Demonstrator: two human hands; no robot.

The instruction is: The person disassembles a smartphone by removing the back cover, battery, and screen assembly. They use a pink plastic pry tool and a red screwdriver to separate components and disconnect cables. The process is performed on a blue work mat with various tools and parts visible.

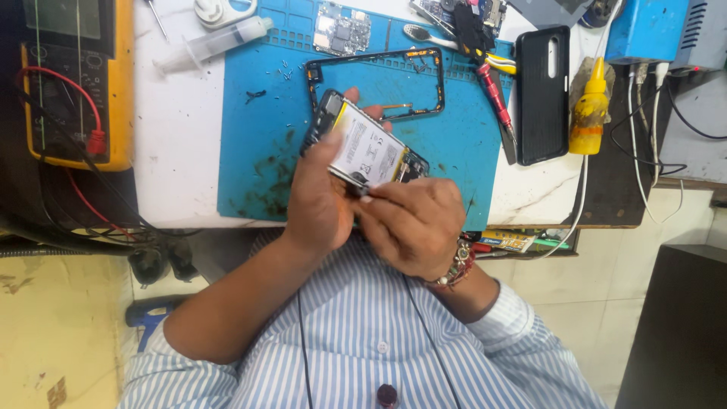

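Opened phone held above the near edge of the blue work mat. Left hand closed around its left side; right hand pinched narrowly at the near edge of the white battery. The phone is probably light, rigid and fragile, best gripped along its side edges, clear of the battery face. Farther off lie a black phone frame and, at right, a black case. The right fingertips hide whatever they pinch.
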